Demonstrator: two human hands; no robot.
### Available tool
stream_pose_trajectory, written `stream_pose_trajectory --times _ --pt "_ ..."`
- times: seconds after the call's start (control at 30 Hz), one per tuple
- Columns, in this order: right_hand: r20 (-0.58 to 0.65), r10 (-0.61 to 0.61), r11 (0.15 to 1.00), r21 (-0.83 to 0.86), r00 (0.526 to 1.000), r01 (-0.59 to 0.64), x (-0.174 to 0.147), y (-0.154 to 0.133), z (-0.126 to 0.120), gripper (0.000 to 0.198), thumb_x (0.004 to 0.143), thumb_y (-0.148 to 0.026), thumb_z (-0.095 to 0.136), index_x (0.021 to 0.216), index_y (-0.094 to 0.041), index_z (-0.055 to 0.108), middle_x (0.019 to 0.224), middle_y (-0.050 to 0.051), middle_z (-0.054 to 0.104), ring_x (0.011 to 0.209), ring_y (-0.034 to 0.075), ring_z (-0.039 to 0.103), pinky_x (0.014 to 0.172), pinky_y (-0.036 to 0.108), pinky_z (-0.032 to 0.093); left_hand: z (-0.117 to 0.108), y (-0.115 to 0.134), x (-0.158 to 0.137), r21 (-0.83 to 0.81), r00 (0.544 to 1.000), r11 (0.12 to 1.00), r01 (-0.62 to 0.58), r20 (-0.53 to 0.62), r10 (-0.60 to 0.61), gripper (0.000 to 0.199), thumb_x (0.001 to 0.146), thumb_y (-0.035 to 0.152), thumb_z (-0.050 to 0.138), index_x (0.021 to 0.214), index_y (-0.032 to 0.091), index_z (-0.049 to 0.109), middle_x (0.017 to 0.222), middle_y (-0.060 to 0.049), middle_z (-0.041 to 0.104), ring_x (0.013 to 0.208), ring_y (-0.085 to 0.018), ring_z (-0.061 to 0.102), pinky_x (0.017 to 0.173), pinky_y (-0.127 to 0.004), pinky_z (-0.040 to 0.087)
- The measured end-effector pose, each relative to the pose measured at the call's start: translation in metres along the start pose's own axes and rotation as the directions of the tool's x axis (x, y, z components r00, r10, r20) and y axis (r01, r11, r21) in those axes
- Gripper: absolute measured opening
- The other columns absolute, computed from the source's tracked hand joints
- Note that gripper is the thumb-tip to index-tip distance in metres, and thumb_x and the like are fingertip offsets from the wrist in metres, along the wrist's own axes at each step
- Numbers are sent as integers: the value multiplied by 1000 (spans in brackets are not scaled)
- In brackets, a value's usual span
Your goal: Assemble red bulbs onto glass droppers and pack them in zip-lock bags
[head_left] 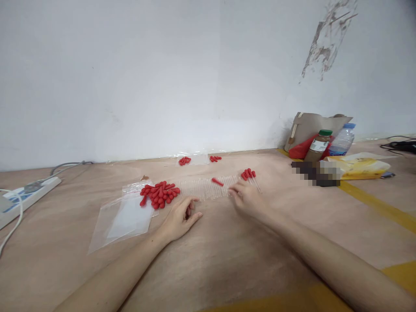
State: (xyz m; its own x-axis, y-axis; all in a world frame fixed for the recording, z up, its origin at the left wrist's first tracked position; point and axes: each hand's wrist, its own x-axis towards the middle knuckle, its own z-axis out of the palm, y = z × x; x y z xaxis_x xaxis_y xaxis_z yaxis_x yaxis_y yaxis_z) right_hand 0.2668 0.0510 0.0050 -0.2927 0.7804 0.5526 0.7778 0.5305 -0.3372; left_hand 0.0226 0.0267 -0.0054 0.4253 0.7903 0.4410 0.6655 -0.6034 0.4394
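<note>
A row of thin clear glass tubes (203, 189) lies side by side across the table in front of me. One red rubber bulb (217, 182) rests on top of the row. My right hand (245, 197) is at the row's right end, thumb and fingers pinched together; what is between them is too small to make out. Just beyond it lie several tubes with red bulbs on their ends (248, 173). My left hand (182, 218) rests near the left end, thumb apart from the curled fingers, holding nothing visible. Close to it is a pile of red rubber bulbs (159, 193).
Clear plastic bags (125, 216) lie under and beside the pile. Small groups of red bulbs (184, 161) sit near the wall. A power strip (29, 197) is at left. A bag (320, 125), a green-capped bottle (318, 146) and a yellow packet (360, 168) stand at right.
</note>
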Motion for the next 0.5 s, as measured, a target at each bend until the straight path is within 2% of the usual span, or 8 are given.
stream_pose_trajectory --times 0.07,0.13,0.2,0.3,0.5 --pt "2 202 979 -26 979 -202 15 22 -10 22 82 -23 41 73 -15 60 71 5 59 65 14 52 61 24 36 1 -1 0 -7 999 1000 -5 35 6 22 79 28 51 100 20 51 74 1 51 63 -12 49 58 -24 41" --pt "-4 404 914 -41 915 -404 29 43 -16 18 79 -24 45 79 -15 60 72 5 61 65 13 53 59 22 35 2 -1 1 -7 998 1000 -16 55 16 19 79 27 51 97 20 53 73 0 51 65 -13 50 59 -24 41" --pt "-3 515 855 -80 857 -513 38 58 -15 16 75 -26 49 82 -14 59 76 6 62 68 14 54 57 22 34 2 -1 2 -3 998 1000 -18 59 18 18 80 27 51 96 20 54 73 0 52 66 -13 50 59 -24 41" --pt "-19 574 813 -108 818 -573 39 67 -4 17 73 -29 51 83 -15 56 79 7 62 69 15 55 54 22 33 2 -2 2 -2 998 1000 -12 66 12 17 80 26 51 95 19 55 73 0 53 66 -13 50 59 -24 41" --pt "-42 587 781 -234 809 -579 30 65 9 17 75 -34 46 81 -20 55 79 6 61 70 18 55 55 24 32 1 -1 3 -4 996 1000 -18 92 19 13 80 25 51 89 18 57 75 -1 55 66 -12 51 59 -23 41"
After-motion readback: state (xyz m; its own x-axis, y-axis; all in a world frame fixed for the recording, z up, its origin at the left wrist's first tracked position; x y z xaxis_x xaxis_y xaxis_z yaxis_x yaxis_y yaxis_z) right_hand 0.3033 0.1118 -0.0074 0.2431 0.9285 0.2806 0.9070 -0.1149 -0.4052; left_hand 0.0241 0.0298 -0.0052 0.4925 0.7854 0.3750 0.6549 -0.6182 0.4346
